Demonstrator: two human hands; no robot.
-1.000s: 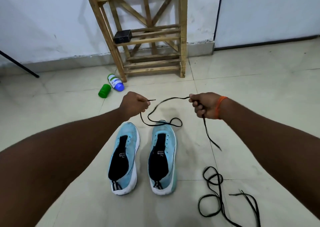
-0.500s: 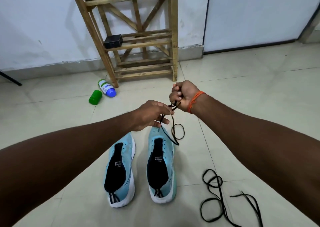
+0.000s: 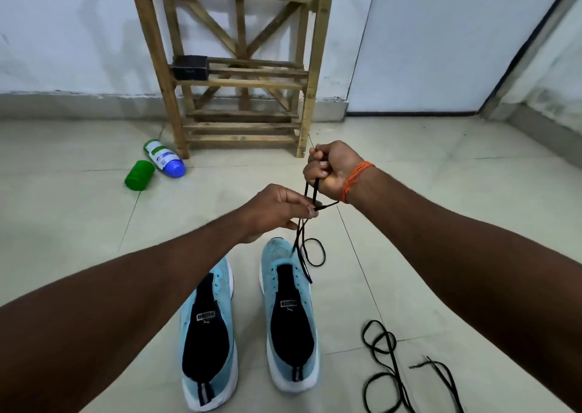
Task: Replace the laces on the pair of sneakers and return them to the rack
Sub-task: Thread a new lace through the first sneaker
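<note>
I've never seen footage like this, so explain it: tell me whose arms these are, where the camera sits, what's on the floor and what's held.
No machine here: a person wears a wide-angle camera on the head, looking forward and down, so both arms are their own. This is the only view. The left hand and the right hand hold the same black lace, which trails down over the sneaker on the right. Beside it stands the sneaker on the left; neither shows threaded laces. A second black lace lies loose on the tiled floor. Against the wall stands a wooden rack holding a black box; near it lie a bottle and a green cap.
</note>
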